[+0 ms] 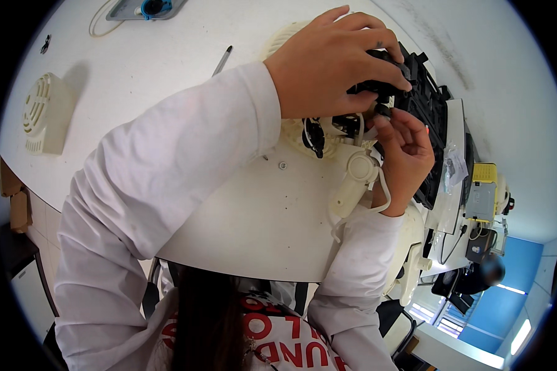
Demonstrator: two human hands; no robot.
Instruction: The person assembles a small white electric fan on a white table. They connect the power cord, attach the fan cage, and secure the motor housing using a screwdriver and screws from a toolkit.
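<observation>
Across the table, my left hand [337,68] is wrapped over a black part [377,85] that looks like a small motor housing, its fingers curled on it. My right hand [408,151] is just below, thumb and fingers pinching a small black cylindrical piece [382,110] at the housing's lower end. Beneath both hands lies a cream, fan-like assembly with a ribbed round grille [283,38]. A cream jointed neck [351,179] with a white cord [386,188] stands beside my right wrist. A glossy black piece [314,137] hangs under my left wrist. Fingers hide part of the housing.
An open black tool case [428,105] lies beyond my right hand. A small nut [283,165], a pen-like tool [223,60], a cream vented cover [46,114] and a grey tray [127,10] are on the white table. Another person [476,277] sits at the far right.
</observation>
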